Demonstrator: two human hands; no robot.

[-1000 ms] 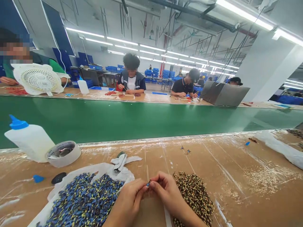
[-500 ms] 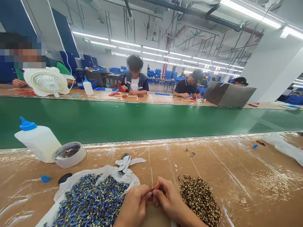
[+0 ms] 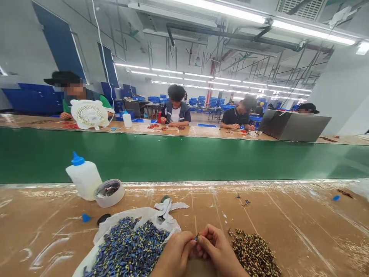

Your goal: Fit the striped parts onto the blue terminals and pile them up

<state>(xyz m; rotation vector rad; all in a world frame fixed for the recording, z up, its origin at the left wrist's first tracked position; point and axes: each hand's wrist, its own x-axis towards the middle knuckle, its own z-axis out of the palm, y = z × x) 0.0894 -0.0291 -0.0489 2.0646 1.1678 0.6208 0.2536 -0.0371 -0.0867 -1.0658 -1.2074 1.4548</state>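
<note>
My left hand [image 3: 176, 254] and my right hand [image 3: 218, 250] meet above the table with fingertips pinched together. Between them shows a tiny blue piece with a dark bit [image 3: 196, 238]; its exact kind is too small to make out, and the fingers hide most of it. Just left of my left hand, a heap of small blue, black and yellow pieces [image 3: 129, 248] lies on a white plastic sheet [image 3: 99, 233]. Beside my right hand rests a pile of small dark brown and yellowish pieces [image 3: 255, 254].
A white bottle with a blue nozzle [image 3: 85, 179] stands behind a tape roll [image 3: 113, 199]. Crumpled white scraps [image 3: 167, 207] lie beyond the heap. Past the table edge runs a green belt [image 3: 173, 157]; several people sit across it, near a white fan [image 3: 90, 114] and a metal box [image 3: 295, 125].
The view has swung left and up, so the table things appear farther right and lower. Both hands stay pinched together around the tiny piece.
</note>
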